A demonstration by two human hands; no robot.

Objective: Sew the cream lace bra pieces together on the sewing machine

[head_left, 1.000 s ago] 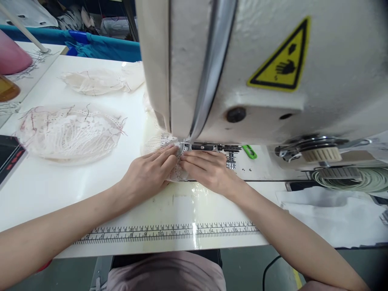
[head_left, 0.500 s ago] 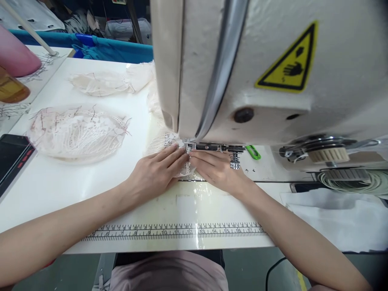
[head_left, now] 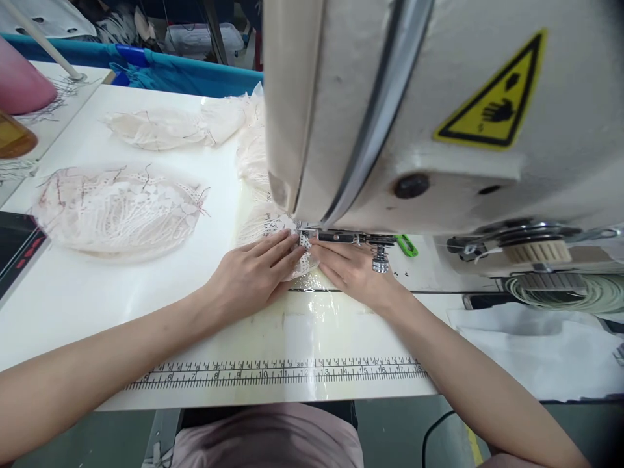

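Note:
A white sewing machine (head_left: pixel 439 130) fills the upper right, its presser foot (head_left: pixel 307 235) down by my fingertips. A small piece of white lace (head_left: pixel 266 227) lies under the foot. My left hand (head_left: pixel 248 276) lies flat on the lace, fingers stretched out together toward the foot. My right hand (head_left: pixel 353 273) rests flat on the other side, its fingertips pressing the lace edge just in front of the needle area. Both hands nearly touch each other at the foot.
A pile of lace pieces with red threads (head_left: pixel 117 208) lies at the left, more lace (head_left: pixel 156 127) behind it. A printed ruler (head_left: pixel 283 372) runs along the white table's front edge. Green clippers (head_left: pixel 405 245) lie behind the foot. White cloth (head_left: pixel 536 351) sits at the right, a dark panel (head_left: pixel 17 250) at the far left.
The view has shifted slightly, and both hands have crept a little toward the presser foot with the lace. Their flat pose is unchanged.

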